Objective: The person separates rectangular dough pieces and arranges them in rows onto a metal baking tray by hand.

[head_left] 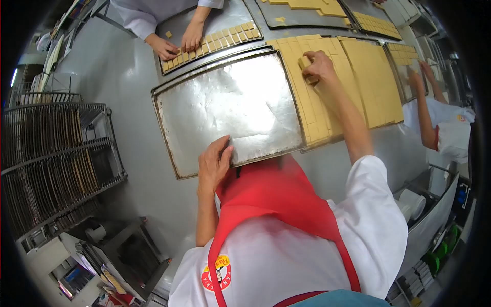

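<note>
My left hand (214,162) rests at the near edge of a bare metal baking tray (230,110), its thumb and fingers apart. The tray lies flat in front of me. My right hand (320,66) is closed on pieces of yellow dough (305,63), held just over a large dough sheet. That dough sheet (294,77) is cut into strips and small blocks on its left part. To its right lies a smooth, uncut-looking yellow slab (372,82).
Across the table a co-worker's hands (179,43) set dough pieces in rows on a tray (225,25). Another person's arms (424,84) reach in at right. More dough trays (307,15) stand at the back. A rack of trays (56,148) is at left.
</note>
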